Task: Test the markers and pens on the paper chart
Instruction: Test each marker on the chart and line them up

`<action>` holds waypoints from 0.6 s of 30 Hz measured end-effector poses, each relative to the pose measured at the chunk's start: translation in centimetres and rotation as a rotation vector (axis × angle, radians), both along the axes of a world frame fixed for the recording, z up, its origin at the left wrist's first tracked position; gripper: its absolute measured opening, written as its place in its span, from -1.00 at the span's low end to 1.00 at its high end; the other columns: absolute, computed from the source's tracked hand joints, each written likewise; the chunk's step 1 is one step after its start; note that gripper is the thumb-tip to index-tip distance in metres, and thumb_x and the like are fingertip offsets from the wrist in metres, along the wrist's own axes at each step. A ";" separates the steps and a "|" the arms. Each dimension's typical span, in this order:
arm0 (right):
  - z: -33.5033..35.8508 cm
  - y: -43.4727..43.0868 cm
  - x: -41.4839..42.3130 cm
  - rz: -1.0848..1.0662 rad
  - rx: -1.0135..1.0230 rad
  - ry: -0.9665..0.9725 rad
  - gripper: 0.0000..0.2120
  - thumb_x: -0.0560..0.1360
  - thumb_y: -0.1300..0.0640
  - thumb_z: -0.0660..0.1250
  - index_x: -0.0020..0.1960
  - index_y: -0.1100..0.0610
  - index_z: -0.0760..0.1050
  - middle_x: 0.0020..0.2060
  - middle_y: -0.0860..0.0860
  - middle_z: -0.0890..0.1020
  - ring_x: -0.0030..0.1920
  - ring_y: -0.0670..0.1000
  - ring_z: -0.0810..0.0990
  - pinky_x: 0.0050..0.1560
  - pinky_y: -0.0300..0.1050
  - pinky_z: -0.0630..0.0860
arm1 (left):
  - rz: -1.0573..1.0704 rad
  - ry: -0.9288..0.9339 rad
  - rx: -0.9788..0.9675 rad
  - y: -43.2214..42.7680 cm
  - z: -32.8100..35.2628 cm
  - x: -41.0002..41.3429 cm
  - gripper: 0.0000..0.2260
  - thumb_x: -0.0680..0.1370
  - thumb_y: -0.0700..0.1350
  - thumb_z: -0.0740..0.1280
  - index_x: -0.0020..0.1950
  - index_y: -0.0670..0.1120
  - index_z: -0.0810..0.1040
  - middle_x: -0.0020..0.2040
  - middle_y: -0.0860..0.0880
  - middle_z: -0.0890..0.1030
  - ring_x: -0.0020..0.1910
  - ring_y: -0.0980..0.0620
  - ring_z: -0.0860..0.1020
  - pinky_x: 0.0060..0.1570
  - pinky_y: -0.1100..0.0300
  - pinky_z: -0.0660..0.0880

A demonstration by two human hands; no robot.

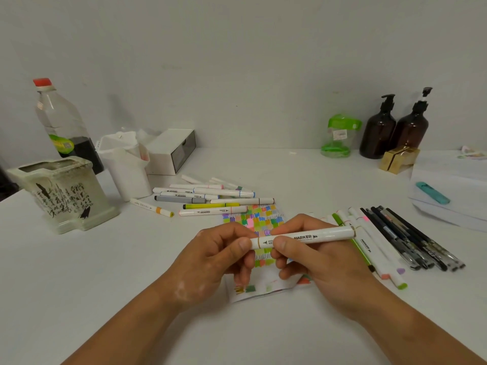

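A white marker (316, 236) with brown rings lies level in the air above the paper chart (261, 217), which is covered in coloured swatches. My left hand (216, 256) pinches the marker's left cap end between thumb and fingers. My right hand (311, 256) grips the barrel just right of it. The chart's middle is hidden under both hands. A loose pile of markers (208, 198) lies behind the chart. To the right is a row of white markers (369, 241) and black pens (411, 238).
A ceramic pot (63, 193) with black writing, a plastic bottle (60, 119) and a white holder (126, 164) stand at the left. A white drawer box (171, 151) is behind. Two brown pump bottles (395, 130), a green jar (338, 135) and white boxes (453, 191) stand at the right.
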State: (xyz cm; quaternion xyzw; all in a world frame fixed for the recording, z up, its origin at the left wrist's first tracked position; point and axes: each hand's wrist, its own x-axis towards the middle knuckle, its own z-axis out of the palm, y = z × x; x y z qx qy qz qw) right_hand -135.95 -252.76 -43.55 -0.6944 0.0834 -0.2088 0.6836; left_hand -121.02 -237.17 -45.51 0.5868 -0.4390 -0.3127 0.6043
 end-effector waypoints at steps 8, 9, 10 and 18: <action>1.0 -2.7 -1.5 0.493 0.229 0.102 -0.24 0.36 -0.32 0.48 0.37 0.16 0.55 0.18 0.25 0.63 -0.09 0.05 0.57 -0.31 -0.15 0.50 | 0.088 0.125 -0.040 0.2 -0.2 1.4 -0.76 0.49 0.03 0.41 0.08 -0.06 0.68 -0.21 -0.12 0.59 -0.25 -0.07 0.50 -0.22 0.18 0.51; 0.9 -2.5 -1.3 0.433 0.205 0.149 -0.33 0.36 -0.32 0.47 0.30 0.11 0.61 0.12 0.24 0.67 -0.14 0.04 0.58 -0.33 -0.15 0.49 | 0.079 0.100 -0.033 0.2 -0.3 1.2 -0.76 0.50 0.04 0.43 0.08 -0.05 0.68 -0.22 -0.12 0.60 -0.25 -0.07 0.51 -0.21 0.17 0.52; 0.6 -2.2 -1.1 0.326 0.111 0.197 -0.49 0.35 -0.25 0.48 0.18 0.01 0.66 0.02 0.20 0.72 -0.21 0.03 0.60 -0.33 -0.15 0.50 | 0.078 0.059 -0.021 0.1 -0.4 1.1 -0.79 0.52 0.04 0.44 0.08 -0.04 0.68 -0.22 -0.10 0.61 -0.27 -0.05 0.53 -0.21 0.18 0.53; -0.4 -3.7 -0.7 -0.414 -0.734 0.459 -0.85 0.37 -0.08 0.52 -0.09 -0.19 0.60 -0.32 -0.19 0.66 -0.29 -0.25 0.59 -0.33 -0.39 0.43 | 0.375 -0.670 0.371 -0.1 -1.2 1.1 -0.69 0.40 0.31 0.35 0.07 0.24 0.58 0.09 0.34 0.54 0.12 0.31 0.46 0.04 0.44 0.42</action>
